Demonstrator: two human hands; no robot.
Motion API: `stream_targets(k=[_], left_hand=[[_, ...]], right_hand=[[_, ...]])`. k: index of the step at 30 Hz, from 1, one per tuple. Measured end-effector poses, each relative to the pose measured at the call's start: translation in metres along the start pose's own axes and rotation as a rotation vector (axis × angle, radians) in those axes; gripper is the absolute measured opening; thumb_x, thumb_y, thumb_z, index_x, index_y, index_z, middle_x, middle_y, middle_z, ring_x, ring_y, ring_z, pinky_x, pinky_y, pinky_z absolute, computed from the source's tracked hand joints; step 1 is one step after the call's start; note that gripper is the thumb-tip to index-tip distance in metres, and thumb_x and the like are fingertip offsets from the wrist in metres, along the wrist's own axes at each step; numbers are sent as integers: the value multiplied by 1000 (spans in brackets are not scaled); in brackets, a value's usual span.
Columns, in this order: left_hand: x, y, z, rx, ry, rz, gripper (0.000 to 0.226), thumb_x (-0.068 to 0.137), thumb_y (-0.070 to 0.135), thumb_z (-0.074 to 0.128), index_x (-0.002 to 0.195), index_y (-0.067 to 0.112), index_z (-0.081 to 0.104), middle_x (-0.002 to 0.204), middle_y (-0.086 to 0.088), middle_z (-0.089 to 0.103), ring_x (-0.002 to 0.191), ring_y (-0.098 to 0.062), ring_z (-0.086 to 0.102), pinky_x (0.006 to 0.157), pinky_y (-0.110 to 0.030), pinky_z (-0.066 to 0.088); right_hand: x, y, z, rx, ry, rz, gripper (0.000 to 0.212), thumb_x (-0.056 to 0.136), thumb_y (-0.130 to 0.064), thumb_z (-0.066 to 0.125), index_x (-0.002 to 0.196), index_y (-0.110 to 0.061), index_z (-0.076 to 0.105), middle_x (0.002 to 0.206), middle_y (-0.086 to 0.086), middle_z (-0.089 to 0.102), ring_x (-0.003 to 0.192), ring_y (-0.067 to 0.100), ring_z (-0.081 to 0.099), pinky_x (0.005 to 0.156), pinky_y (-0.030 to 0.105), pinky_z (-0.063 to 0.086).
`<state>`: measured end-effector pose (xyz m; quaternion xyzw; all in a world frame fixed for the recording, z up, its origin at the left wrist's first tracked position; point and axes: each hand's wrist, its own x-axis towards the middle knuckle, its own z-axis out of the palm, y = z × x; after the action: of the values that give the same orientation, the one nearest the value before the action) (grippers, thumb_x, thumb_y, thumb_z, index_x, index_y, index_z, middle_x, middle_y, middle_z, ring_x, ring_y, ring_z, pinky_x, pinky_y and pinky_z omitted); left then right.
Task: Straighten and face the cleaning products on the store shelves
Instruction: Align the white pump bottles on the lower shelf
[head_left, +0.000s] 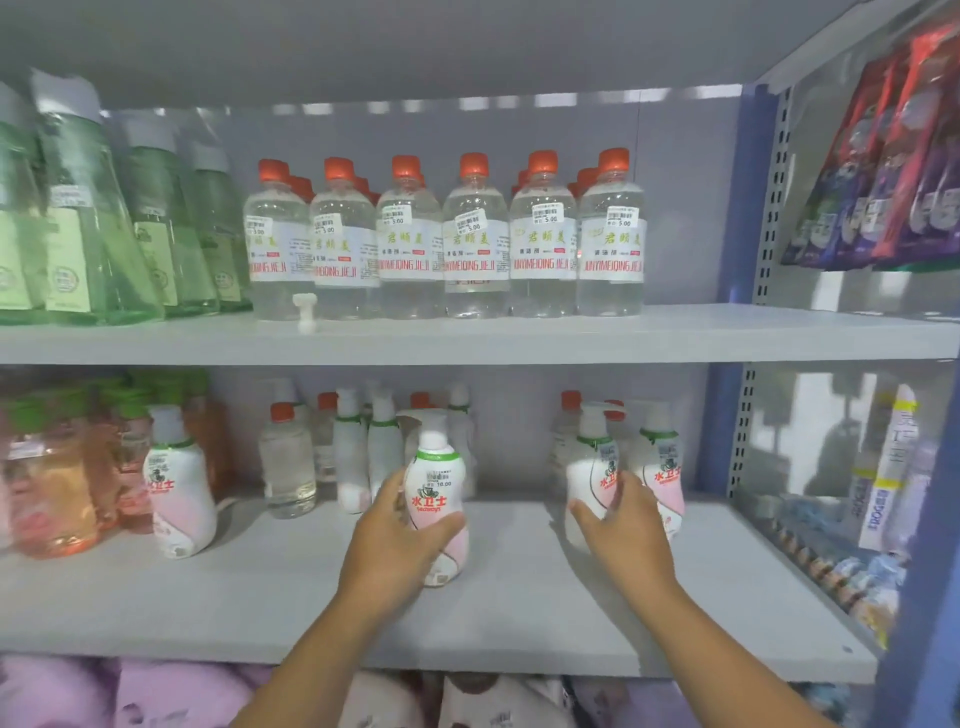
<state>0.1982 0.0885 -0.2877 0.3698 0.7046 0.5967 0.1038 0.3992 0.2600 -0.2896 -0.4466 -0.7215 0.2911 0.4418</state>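
Both bottles stand upright on the lower shelf (519, 613); the left hand (400, 530) wraps the centre pump bottle (436, 499), the right hand (623, 525) clasps the right-side bottle (589, 467), hands apart

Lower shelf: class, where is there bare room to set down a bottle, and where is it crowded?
Free: lower shelf front, and between left hand and right hand. Crowded: the back row and left end, around the orange bottles.

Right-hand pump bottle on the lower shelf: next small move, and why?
Probably twist it so the label faces out: the right hand grips a pump bottle whose label sits off to one side, while the bottle in the left hand already shows its label frontally.
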Motion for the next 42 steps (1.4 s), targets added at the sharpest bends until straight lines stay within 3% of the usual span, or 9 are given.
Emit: stream_targets(k=[6,10,14,18,24,29,33,39,42], left_hand=[[36,-46,-114,161,261,-33,62,75,40,88,128,38,55,95,19,69,85,0,65,66,-31,50],[58,-67,-150,126,285,-27,60,79,33,87,128,40,53,97,14,72,84,-5,69,66,-33,54],[78,-77,-152,148,172,2,51,75,29,91,107,39,53,94,12,72,81,1,68,61,-19,50],[93,-81,-136,155,30,68,36,77,32,90,100,35,62,93,19,71,82,9,67,68,-9,50],[139,-95,-156,234,386,75,35,90,36,68,93,2,66,84,-17,65,80,-35,65,72,-41,55],[164,-113,-147,39,181,-33,45,77,24,84,110,33,54,96,-4,73,84,-25,75,74,-39,63],[164,-124,-147,96,211,-10,38,76,29,86,88,35,50,68,21,67,60,18,61,45,-3,41],[118,-106,-151,148,149,-18,47,79,42,84,108,28,50,93,15,62,82,-11,64,67,-27,45],[80,-94,-159,63,124,26,50,75,43,88,109,44,51,94,24,68,80,17,64,64,-18,46]], right_hand=[[-20,-22,38,-33,393,-125,49,87,-32,78,126,-12,57,119,8,57,107,29,59,81,38,51],[-19,-52,104,48,83,-234,37,86,-32,81,113,-18,60,109,-2,55,99,17,59,81,27,43],[-1,-88,167,216,-208,-79,58,77,-27,90,126,-12,62,123,10,65,108,23,67,94,40,57],[7,-95,199,310,-126,-122,38,72,-17,90,104,-18,71,94,2,76,85,16,75,73,36,61],[4,-84,200,314,-118,-131,32,74,-27,90,100,-28,70,89,-11,78,81,4,75,65,14,55],[-2,-79,196,295,-111,-74,42,72,-33,90,107,-33,67,95,-20,76,85,-2,72,64,10,53],[-5,-81,191,267,-110,-30,39,74,-33,90,105,-35,66,95,-21,75,86,-5,71,71,18,53],[-22,-96,168,166,-162,-56,38,75,-38,90,103,-32,66,95,-16,74,82,-6,69,64,12,50],[-39,-99,141,188,-252,-23,47,71,-34,92,110,-32,67,100,-15,76,90,2,72,74,25,58]])
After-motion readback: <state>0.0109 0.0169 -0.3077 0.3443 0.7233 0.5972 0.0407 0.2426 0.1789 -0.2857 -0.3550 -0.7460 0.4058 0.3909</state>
